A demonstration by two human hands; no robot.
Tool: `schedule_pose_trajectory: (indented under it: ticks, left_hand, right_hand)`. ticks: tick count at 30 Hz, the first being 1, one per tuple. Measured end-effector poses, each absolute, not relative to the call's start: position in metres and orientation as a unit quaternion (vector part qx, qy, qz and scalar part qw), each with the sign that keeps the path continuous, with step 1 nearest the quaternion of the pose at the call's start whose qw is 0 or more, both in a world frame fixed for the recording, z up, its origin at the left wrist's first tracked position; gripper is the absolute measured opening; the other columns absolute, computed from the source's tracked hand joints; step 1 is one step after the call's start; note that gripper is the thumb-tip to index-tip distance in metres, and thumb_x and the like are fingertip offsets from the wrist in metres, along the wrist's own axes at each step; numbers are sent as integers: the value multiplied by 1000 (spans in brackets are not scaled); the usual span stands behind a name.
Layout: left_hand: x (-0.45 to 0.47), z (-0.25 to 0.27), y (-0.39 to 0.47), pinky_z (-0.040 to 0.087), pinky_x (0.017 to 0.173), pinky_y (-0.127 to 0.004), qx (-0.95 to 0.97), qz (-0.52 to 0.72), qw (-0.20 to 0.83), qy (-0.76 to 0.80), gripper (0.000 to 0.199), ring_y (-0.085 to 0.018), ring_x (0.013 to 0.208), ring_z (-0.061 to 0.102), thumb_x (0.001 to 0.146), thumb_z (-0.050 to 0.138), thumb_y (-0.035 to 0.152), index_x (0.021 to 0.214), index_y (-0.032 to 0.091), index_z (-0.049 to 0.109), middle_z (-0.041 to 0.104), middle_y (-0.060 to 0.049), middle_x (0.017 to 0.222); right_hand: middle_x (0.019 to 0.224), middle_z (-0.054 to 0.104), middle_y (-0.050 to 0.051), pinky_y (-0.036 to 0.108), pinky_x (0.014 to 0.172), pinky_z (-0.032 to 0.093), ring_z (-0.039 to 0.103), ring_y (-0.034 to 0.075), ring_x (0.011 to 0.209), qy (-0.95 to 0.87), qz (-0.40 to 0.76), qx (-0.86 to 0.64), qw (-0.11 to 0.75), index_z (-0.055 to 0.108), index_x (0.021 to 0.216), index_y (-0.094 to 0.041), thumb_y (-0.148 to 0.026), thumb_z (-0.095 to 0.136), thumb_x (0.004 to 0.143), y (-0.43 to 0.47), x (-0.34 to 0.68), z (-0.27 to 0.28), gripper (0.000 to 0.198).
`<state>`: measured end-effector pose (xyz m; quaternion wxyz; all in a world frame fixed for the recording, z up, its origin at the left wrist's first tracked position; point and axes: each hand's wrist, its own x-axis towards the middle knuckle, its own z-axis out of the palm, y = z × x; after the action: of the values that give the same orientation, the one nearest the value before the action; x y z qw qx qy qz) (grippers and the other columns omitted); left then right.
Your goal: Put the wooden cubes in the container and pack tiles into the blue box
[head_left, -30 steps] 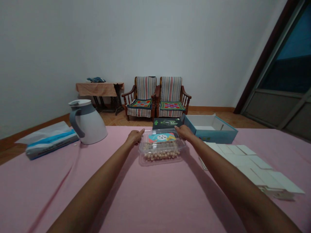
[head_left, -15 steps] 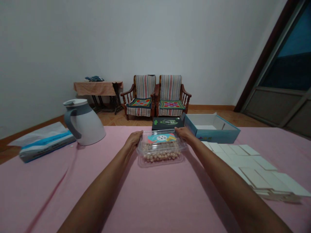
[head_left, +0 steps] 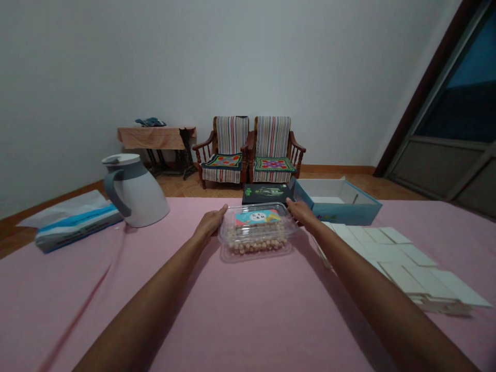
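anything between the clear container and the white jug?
Only the left hand, at the clear container's left edge; from there to the white jug, bare pink tablecloth. Head view.

My fingertips are hidden behind the far corners of the clear tub, so I cannot tell how tight either grip is. The print on its label and on the black box is too small to read. The door is cut off at the right edge.
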<state>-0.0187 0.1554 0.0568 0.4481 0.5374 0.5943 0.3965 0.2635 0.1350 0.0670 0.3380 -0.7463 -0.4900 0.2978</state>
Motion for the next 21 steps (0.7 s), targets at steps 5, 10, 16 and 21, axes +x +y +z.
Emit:
schedule_pose_trajectory:
  ticks: [5,10,16,21]
  left_hand:
    - [-30,60,105,19,35,-20,583,350,483,552,55,-6,32,30,69,56,70,55,18,45,38,6,39]
    - [-26,59,79,21,34,-18,583,362,487,540,51,-5,32,31,68,59,65,56,17,45,42,6,41]
    - [-20,50,80,19,33,-17,524,392,539,530,47,-4,29,31,64,60,61,59,16,48,48,5,41]
    - [-17,46,79,17,31,-17,506,412,544,528,45,-4,28,31,62,62,60,58,17,47,48,6,41]
  right_hand:
    - [60,62,7,21,36,38,51,10,38,-482,350,-722,352,57,71,-12,-47,36,93,78,268,68,46]
    - [54,57,1,19,34,37,49,8,37,-476,407,-675,391,51,67,-15,-43,45,91,49,255,61,37]
    - [48,54,-3,16,31,32,44,5,33,-425,495,-586,482,47,62,-16,-39,59,84,50,252,51,33]
    - [49,57,-1,16,29,31,43,5,33,-417,498,-553,522,49,60,-16,-50,72,68,52,256,40,41]
